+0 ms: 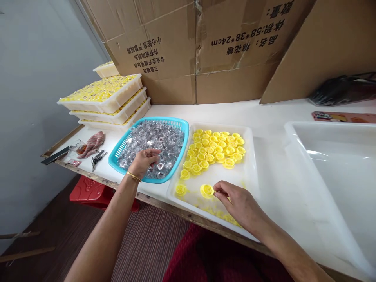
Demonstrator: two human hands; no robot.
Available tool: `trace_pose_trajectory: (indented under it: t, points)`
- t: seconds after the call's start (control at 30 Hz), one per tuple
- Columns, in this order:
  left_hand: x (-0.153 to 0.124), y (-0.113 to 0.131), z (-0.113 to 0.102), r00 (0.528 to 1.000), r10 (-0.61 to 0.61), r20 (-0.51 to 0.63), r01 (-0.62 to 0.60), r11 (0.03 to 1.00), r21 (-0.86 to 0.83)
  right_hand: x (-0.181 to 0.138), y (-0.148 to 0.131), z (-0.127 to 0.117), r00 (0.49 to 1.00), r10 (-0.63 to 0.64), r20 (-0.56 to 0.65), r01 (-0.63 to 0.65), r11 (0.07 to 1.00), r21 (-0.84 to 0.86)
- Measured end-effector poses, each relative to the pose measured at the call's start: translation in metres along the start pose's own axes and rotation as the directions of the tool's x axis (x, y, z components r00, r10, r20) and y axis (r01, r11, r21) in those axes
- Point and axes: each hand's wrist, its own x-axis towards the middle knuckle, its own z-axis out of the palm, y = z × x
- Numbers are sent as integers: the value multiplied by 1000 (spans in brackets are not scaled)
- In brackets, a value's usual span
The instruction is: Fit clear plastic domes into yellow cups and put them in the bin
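Observation:
My right hand (232, 197) pinches the rim of a small round yellow plastic cup (207, 191) between thumb and fingers, over the front part of a white tray (254, 164). In that tray, several more yellow cups (210, 150) stand grouped toward the back, and one yellow cup (181, 190) sits apart near the left front corner. My left hand (144, 160) is over a blue plastic basket (113, 158) full of clear, shiny plastic pieces (147, 135). Its thumb and fingers are drawn together among the pieces; whatever they hold is too small to make out.
Stacked white trays (117, 105) filled with yellow pieces stand at the back left. Keys (98, 157) and a pink cloth (93, 144) lie left of the basket. A large white bin (305, 156) is at right. Cardboard (176, 86) walls the back; a red stool (88, 194) stands below.

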Motion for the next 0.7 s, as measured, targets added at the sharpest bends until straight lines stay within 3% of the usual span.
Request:
trace_pose_trajectory:
  t: [0.2, 0.33, 0.47, 0.57, 0.7]
  points:
    - [-22, 16, 11, 991, -67, 116, 95, 964, -249, 1, -4, -2, 999, -9, -48, 9, 1000, 5]
    - [-48, 28, 46, 945, -77, 319, 211, 888, -409, 2, -6, -3, 995, -14, -95, 16, 1000, 23]
    - [-67, 20, 87, 878, -95, 470, 337, 819, -465, -1, -8, -4, 991, -20, -131, 26, 999, 47]
    - [-73, 6, 110, 853, -124, 507, 413, 754, -510, -3, -8, -4, 987, -21, -158, 31, 998, 58]
    - [-74, -6, 126, 864, -159, 477, 448, 675, -586, -6, -7, -5, 978, -8, -208, 30, 994, 101]
